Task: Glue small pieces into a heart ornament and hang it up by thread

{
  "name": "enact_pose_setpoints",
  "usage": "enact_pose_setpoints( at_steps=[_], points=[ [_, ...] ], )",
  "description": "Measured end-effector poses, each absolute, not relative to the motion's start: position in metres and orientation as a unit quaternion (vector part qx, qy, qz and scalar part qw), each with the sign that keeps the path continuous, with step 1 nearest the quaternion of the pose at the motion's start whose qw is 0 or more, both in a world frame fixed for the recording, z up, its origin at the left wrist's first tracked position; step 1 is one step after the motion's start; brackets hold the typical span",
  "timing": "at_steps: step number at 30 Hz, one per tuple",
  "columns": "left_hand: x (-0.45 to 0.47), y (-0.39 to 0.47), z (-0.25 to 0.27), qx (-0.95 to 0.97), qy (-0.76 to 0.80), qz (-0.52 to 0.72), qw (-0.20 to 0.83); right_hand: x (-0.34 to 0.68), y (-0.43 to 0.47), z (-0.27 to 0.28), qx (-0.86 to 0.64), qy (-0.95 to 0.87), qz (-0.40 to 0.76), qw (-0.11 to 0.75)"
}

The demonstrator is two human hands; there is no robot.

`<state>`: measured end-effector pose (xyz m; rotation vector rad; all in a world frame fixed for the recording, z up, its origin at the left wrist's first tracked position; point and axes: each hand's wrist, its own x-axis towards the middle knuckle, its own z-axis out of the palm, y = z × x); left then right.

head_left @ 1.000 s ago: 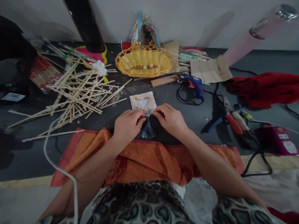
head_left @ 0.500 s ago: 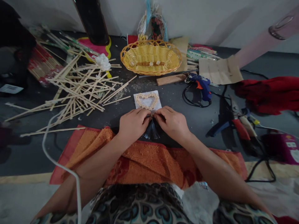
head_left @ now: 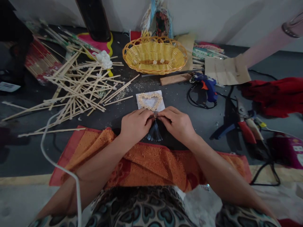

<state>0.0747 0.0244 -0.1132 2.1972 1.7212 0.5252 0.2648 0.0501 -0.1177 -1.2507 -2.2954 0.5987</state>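
A heart-shaped ring of small pale pieces (head_left: 141, 101) lies on a white paper square (head_left: 162, 93) on the dark table. Just below its lower point, a dark blue tassel (head_left: 154, 131) hangs fanned toward me. My left hand (head_left: 136, 124) pinches the tassel's top from the left, thumb and fingers pressed together. From the other side my right hand (head_left: 177, 123) pinches at the same spot. The fingertips nearly meet, and a small brownish bit shows between them. How the tassel and the heart are joined is hidden by my fingers.
Loose thin sticks (head_left: 75, 85) pile up at the left. A yellow wicker basket (head_left: 155, 56) stands behind the heart. To the right are a blue glue gun (head_left: 208, 86), pliers (head_left: 245, 121) and red cloth (head_left: 274, 96). An orange towel (head_left: 151, 164) lies under my forearms; a white cable (head_left: 59, 168) crosses the left one.
The view has shifted slightly. My hands stay at the tassel's top, with the fingertips slightly farther apart and more of the tassel's head showing.
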Motion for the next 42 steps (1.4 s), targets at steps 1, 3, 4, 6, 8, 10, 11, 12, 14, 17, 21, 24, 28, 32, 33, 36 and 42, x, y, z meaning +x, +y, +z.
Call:
enact_pose_setpoints(
  at_steps=[1,3,4,6,8,10,11,12,14,17,21,24,28,32,33,36,42],
  points=[
    [0.075,0.024,-0.113,0.765,0.599,0.181,0.151,0.264,0.050,-0.118,-0.453,-0.835,0.217,0.227],
    [0.075,0.025,-0.113,0.766,0.599,0.177,0.151,0.263,0.051,-0.119,-0.453,-0.836,0.213,0.224],
    [0.074,0.025,-0.113,0.767,0.599,0.175,0.150,0.263,0.051,-0.119,-0.454,-0.837,0.210,0.221],
    [0.074,0.025,-0.113,0.768,0.599,0.172,0.149,0.261,0.050,-0.119,-0.455,-0.839,0.204,0.217],
    [0.074,0.025,-0.113,0.769,0.599,0.169,0.147,0.260,0.050,-0.119,-0.458,-0.840,0.198,0.213],
    [0.074,0.025,-0.113,0.770,0.599,0.165,0.146,0.260,0.049,-0.118,-0.462,-0.840,0.194,0.208],
    [0.074,0.025,-0.113,0.771,0.598,0.163,0.144,0.260,0.049,-0.118,-0.463,-0.840,0.193,0.207],
    [0.074,0.025,-0.113,0.771,0.598,0.163,0.143,0.260,0.049,-0.118,-0.463,-0.839,0.195,0.208],
    [0.074,0.025,-0.113,0.771,0.598,0.165,0.142,0.261,0.049,-0.118,-0.461,-0.836,0.203,0.215],
    [0.074,0.025,-0.113,0.771,0.597,0.167,0.144,0.263,0.051,-0.118,-0.457,-0.832,0.214,0.230],
    [0.074,0.025,-0.113,0.772,0.596,0.164,0.146,0.262,0.052,-0.119,-0.445,-0.838,0.216,0.231],
    [0.074,0.026,-0.113,0.773,0.596,0.162,0.147,0.261,0.052,-0.120,-0.444,-0.839,0.213,0.230],
    [0.074,0.025,-0.113,0.771,0.599,0.160,0.146,0.261,0.052,-0.119,-0.450,-0.837,0.215,0.225],
    [0.074,0.026,-0.114,0.771,0.597,0.164,0.148,0.261,0.052,-0.119,-0.451,-0.832,0.227,0.232],
    [0.074,0.026,-0.114,0.771,0.597,0.167,0.149,0.262,0.052,-0.119,-0.452,-0.828,0.230,0.239],
    [0.074,0.026,-0.114,0.767,0.597,0.179,0.154,0.266,0.052,-0.120,-0.448,-0.820,0.235,0.266],
    [0.074,0.026,-0.111,0.763,0.597,0.182,0.169,0.271,0.049,-0.121,-0.435,-0.838,0.221,0.246]
  ],
)
